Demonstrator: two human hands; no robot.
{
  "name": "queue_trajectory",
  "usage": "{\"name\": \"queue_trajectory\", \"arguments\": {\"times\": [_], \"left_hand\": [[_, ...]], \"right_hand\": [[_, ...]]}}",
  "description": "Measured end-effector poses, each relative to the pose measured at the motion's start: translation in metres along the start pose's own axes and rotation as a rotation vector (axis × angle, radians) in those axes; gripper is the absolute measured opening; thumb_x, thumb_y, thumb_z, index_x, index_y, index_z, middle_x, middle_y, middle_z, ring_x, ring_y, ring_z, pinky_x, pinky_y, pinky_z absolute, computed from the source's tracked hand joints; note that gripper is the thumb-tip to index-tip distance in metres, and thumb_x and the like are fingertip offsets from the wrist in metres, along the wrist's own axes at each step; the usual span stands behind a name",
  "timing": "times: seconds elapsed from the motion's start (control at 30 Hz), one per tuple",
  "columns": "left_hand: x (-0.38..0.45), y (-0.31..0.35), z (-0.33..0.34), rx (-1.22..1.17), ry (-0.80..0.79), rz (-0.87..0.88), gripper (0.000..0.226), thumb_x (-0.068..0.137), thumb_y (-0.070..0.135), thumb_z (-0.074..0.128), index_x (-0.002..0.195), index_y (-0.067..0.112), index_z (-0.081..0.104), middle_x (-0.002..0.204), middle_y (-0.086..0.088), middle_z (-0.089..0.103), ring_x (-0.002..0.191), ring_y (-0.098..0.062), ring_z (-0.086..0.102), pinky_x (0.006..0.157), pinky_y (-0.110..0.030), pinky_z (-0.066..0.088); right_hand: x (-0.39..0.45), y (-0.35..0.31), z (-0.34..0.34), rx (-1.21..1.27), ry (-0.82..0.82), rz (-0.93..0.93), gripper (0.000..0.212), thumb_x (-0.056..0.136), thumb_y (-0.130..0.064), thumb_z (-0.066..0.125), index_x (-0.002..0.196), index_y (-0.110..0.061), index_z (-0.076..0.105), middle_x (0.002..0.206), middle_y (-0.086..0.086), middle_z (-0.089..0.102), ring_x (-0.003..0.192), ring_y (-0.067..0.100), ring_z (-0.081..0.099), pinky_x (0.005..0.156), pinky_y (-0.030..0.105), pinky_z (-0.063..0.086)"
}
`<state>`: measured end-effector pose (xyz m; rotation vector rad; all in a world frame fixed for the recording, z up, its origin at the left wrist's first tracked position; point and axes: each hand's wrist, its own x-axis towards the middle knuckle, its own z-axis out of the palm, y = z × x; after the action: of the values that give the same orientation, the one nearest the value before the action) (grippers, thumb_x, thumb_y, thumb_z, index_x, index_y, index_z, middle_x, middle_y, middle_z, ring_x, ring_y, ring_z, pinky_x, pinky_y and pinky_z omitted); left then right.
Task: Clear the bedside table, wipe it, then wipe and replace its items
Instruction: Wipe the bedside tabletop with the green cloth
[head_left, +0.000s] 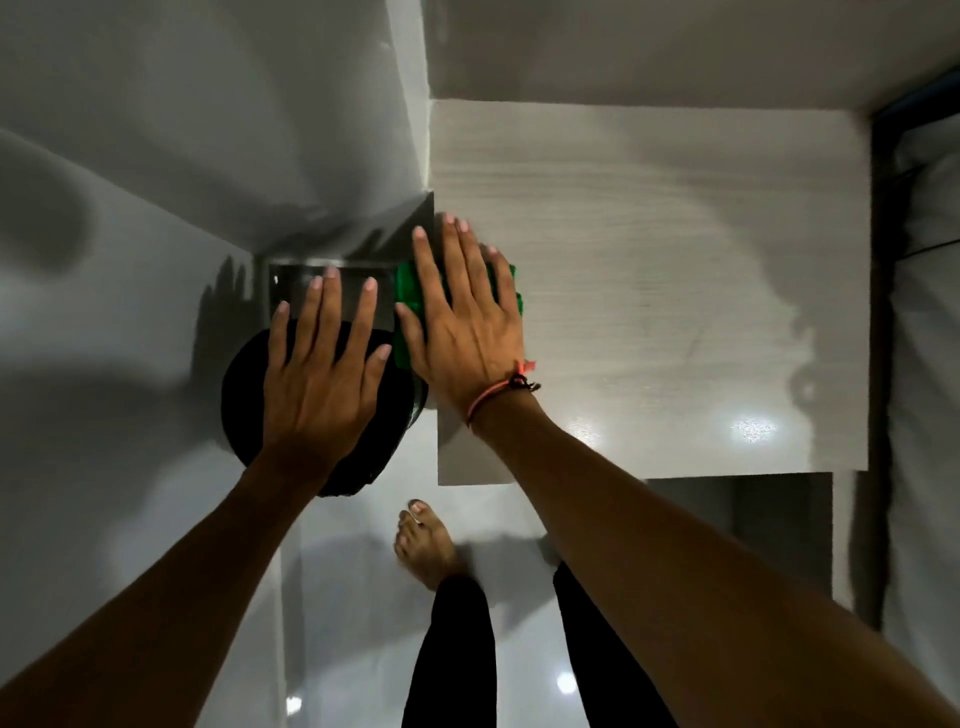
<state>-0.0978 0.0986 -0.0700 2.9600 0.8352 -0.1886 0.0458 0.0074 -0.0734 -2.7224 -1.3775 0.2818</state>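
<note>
My right hand (467, 317) presses flat, fingers spread, on the green cloth (405, 291) at the surface's (675, 260) left edge; my left hand (322, 374), open, hovers over a black round object (244, 395) beside it.

Pale wood-grain tabletop (675, 249) with glossy sheen, green cloth (405, 291), polished reflective floor tiles (353, 597)

Arms: both bare to the edge of view, no sleeves showing.
Left hand (319, 379): no rings, no band; nails short and pale.
Right hand (467, 322): no rings; nails short.
Right wrist: thin coral-pink cord bracelet (493, 395) with a dark knot and a small pink tassel end.
Legs: black close-fitting trousers (452, 654).
Foot (423, 543): bare, unshod.
</note>
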Motion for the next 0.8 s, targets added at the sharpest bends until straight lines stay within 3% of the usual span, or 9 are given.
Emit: {"name": "queue_trajectory", "arguments": {"times": [0.17,0.4,0.57,0.8], "left_hand": [[0.015,0.027,-0.007,-0.022,-0.014,0.027,0.060,0.105,0.046,0.013,0.157,0.018,0.007,0.164,-0.018,0.013,0.152,-0.031,0.014,0.123,-0.051,0.016],[0.032,0.075,-0.008,-0.090,0.032,0.059,0.057,0.106,0.040,0.020,0.157,0.015,0.012,0.163,-0.017,0.017,0.151,-0.031,0.020,0.123,-0.046,0.020],[0.044,0.092,-0.003,-0.075,-0.017,0.028,0.061,0.104,0.040,0.018,0.155,0.007,0.017,0.163,-0.018,0.018,0.150,-0.032,0.022,0.122,-0.050,0.021],[0.040,0.069,0.002,0.003,-0.009,0.071,0.062,0.104,0.040,0.017,0.156,0.006,0.012,0.164,-0.017,0.015,0.151,-0.031,0.020,0.122,-0.051,0.018]], "right_hand": [[-0.019,0.033,-0.005,0.023,0.006,-0.100,0.059,0.104,-0.044,0.027,0.158,-0.021,0.023,0.166,0.016,0.019,0.155,0.029,0.016,0.125,0.047,0.014],[-0.096,0.188,-0.025,-0.057,0.051,0.065,0.059,0.102,-0.040,0.029,0.155,-0.017,0.033,0.163,0.017,0.027,0.152,0.032,0.024,0.124,0.045,0.020],[-0.130,0.300,-0.042,-0.081,0.040,0.303,0.062,0.102,-0.043,0.021,0.158,-0.019,0.024,0.165,0.017,0.022,0.153,0.032,0.022,0.123,0.050,0.021],[-0.098,0.346,-0.046,-0.045,0.133,0.380,0.061,0.103,-0.039,0.024,0.157,-0.012,0.025,0.164,0.019,0.022,0.154,0.033,0.019,0.124,0.048,0.021]]}}
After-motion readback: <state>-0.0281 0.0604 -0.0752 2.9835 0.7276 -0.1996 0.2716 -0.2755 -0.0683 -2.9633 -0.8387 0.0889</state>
